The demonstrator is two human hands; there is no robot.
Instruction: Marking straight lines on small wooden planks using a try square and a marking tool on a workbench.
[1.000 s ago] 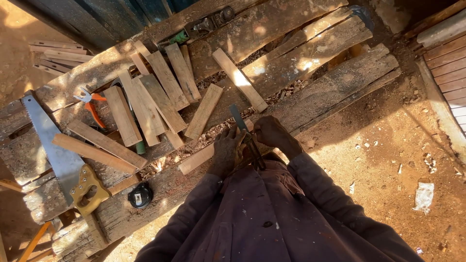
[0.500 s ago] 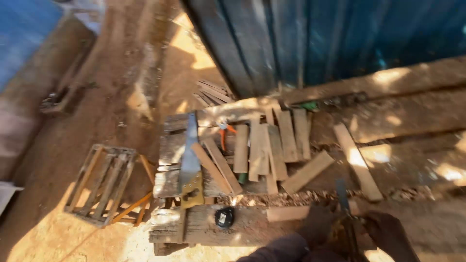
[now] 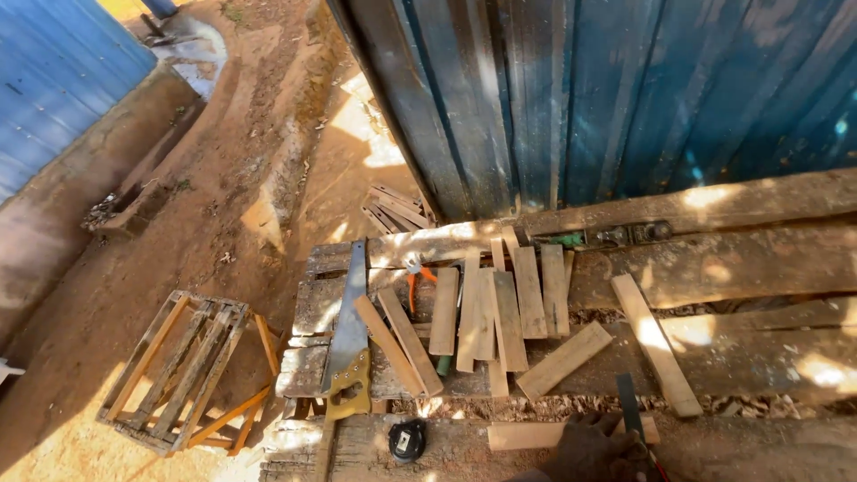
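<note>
While gripping a chisel [image 3: 628,402] | hand [image 3: 589,446], perhaps left | wood strip [image 3: 527,436] beneath

Obstacles: loose wood strips [image 3: 500,312] crowd my counter's [image 3: 759,268] middle; handsaw [image 3: 348,335] and tape measure [image 3: 407,439] block the left end. Free room: bare planks to the right (beyond the long slat [image 3: 654,344]), open to my grip.

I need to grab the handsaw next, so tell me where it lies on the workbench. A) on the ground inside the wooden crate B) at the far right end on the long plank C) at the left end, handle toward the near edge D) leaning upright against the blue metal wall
C: the handsaw lies flat at the left end of the workbench, its yellowish handle nearest the near edge, beside the loose wooden slats.
</note>
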